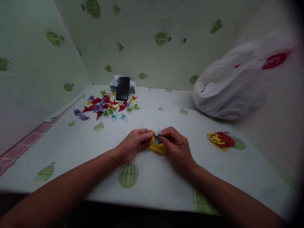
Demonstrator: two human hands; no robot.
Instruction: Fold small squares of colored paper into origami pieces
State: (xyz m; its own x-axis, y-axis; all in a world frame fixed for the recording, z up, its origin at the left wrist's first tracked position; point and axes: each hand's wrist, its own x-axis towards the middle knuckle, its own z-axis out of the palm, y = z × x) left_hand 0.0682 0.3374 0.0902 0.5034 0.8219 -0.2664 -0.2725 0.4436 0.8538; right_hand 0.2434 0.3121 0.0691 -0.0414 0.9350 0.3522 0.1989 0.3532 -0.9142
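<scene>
My left hand (135, 144) and my right hand (176, 145) meet at the middle of the table, fingers pinched together on a small blue folded paper piece (157, 134) held between them. Under the hands lies a small stack of paper squares with a yellow sheet (158, 148) on top. The fingertips hide part of the blue piece.
A pile of several folded paper pieces (107, 106) in red, purple, green and blue lies at the back left. A black phone (123, 88) leans on a tissue box (132, 85). A white plastic bag (234, 82) sits at the right, red and yellow paper cutouts (221, 140) near it.
</scene>
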